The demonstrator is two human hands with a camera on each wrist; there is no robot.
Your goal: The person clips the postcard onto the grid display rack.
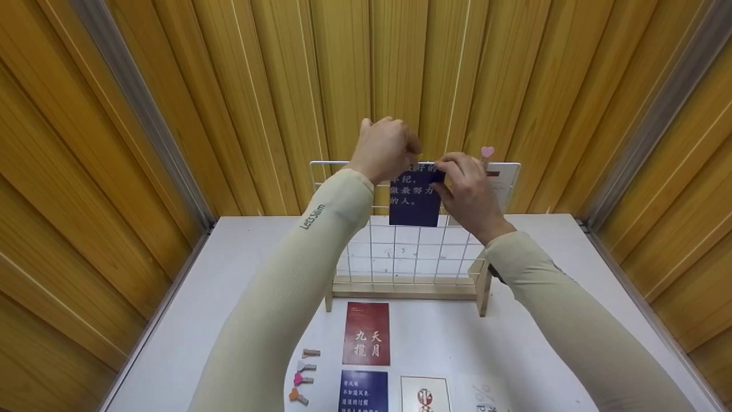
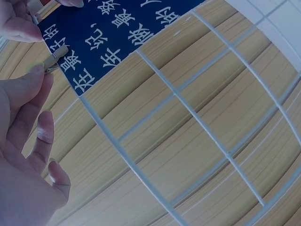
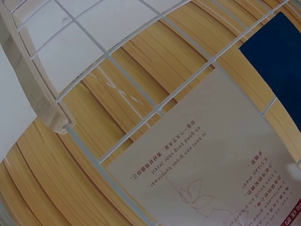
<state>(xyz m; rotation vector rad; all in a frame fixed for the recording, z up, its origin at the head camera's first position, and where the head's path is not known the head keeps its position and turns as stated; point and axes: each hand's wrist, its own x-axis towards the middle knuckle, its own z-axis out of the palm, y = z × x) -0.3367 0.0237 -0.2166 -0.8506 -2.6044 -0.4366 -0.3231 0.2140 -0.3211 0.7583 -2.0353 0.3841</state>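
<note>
A navy card (image 1: 414, 200) with white Chinese characters hangs upright against the top of a white wire grid rack (image 1: 400, 252). My left hand (image 1: 386, 149) is over the rack's top edge. In the left wrist view its thumb and finger pinch a small wooden clothespin (image 2: 55, 57), whose tip laps over the card's top edge. My right hand (image 1: 469, 191) pinches the card near its upper right corner. Right of it, a pale printed card (image 3: 202, 155) hangs on the grid, with a pink heart clothespin (image 1: 487, 152) at its top, partly behind my right hand.
On the white table (image 1: 251, 246) lie a red card (image 1: 366, 335), another navy card (image 1: 363, 392), a white card with a red emblem (image 1: 424, 395) and a pale card (image 1: 486, 395). Several clothespins (image 1: 306, 379) lie left of them. Wood-look walls (image 1: 274, 86) surround the table. Wooden feet (image 1: 483, 294) support the rack.
</note>
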